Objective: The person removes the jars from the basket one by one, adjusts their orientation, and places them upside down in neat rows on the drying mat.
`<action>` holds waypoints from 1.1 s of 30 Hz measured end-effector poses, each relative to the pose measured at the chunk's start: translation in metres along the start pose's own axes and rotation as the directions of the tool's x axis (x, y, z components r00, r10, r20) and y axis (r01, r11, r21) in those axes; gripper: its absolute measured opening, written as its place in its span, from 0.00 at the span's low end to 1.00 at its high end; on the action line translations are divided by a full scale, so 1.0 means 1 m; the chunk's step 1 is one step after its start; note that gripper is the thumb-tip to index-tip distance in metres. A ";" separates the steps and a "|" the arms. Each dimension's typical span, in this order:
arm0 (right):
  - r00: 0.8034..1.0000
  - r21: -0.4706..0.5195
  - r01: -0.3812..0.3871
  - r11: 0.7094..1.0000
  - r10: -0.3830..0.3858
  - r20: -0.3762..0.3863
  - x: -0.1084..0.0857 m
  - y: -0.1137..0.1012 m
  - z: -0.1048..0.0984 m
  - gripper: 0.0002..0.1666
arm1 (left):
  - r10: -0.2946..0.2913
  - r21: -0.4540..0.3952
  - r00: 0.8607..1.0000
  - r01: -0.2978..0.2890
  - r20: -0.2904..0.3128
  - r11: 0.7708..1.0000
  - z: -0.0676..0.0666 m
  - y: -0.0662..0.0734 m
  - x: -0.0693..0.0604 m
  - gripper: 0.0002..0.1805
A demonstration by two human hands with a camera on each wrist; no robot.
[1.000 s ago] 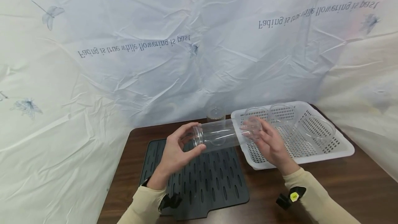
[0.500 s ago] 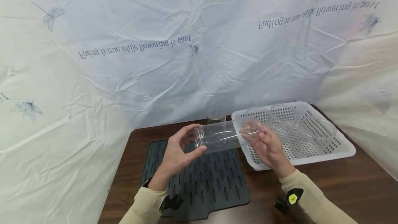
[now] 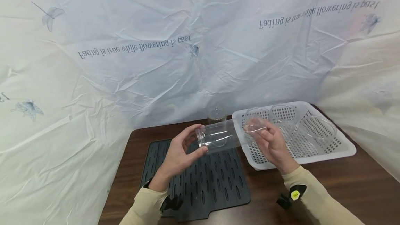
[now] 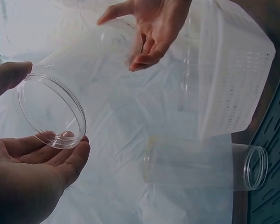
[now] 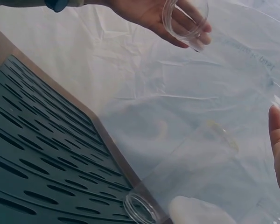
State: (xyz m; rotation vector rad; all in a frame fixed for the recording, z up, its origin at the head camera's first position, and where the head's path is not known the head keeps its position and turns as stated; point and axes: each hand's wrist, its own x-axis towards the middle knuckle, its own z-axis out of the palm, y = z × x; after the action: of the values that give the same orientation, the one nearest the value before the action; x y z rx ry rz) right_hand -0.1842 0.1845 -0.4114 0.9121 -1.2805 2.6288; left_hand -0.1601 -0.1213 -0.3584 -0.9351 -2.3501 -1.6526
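Mostly, the scene matches half a second ago: the clear jar is held in the air, lying nearly level above the far part of the dark slotted mat, its ringed mouth toward the left hand. That hand grips the mouth as before, thumb on the near side and fingers round the far side. The small difference is at the other end, where the right hand has shifted slightly; it holds the base, its fingers showing blurred through the clear wall. Light streaks on the jar have changed too.

Behind the held jar, a second clear jar stands upright by the mat's far edge, ringed end down, where it was earlier. To the right, the white basket sits unmoved on the brown worktop, near the right hand, with clear round-rimmed containers inside. The pale printed sheet at the back looks unchanged.
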 end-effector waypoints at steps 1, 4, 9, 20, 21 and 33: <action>1.000 0.000 -0.001 1.000 0.001 0.000 0.001 -0.002 0.000 0.21 | -0.007 0.008 1.000 0.007 0.002 1.000 0.000 0.000 0.000 0.33; 1.000 0.009 -0.002 1.000 0.002 0.004 0.004 -0.005 0.001 0.20 | -0.012 0.019 1.000 0.012 0.011 1.000 0.000 -0.001 0.000 0.34; 0.999 -0.036 0.024 0.999 -0.025 -0.028 0.008 -0.011 0.002 0.20 | -0.021 0.038 1.000 0.020 0.014 0.999 -0.003 -0.006 -0.002 0.35; 0.995 -0.336 -0.042 0.941 0.008 -0.103 0.009 -0.031 -0.002 0.25 | -0.154 0.334 0.983 0.114 0.096 0.936 -0.009 -0.033 -0.013 0.43; 0.996 -0.346 -0.037 0.938 0.005 -0.094 0.009 -0.031 -0.003 0.25 | -0.170 0.358 0.980 0.123 0.104 0.925 -0.009 -0.036 -0.014 0.44; 0.987 -0.696 -0.137 0.705 0.039 -0.154 0.013 -0.035 -0.002 0.31 | -0.358 0.592 0.913 0.182 0.195 0.786 -0.009 -0.071 -0.025 0.50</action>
State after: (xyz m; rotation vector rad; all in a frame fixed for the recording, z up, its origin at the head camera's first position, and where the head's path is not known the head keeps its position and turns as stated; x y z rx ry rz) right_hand -0.1846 0.2061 -0.3804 0.5343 -2.0949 1.8881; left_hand -0.1810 -0.1543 -0.4229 -0.7787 -3.0432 -0.7899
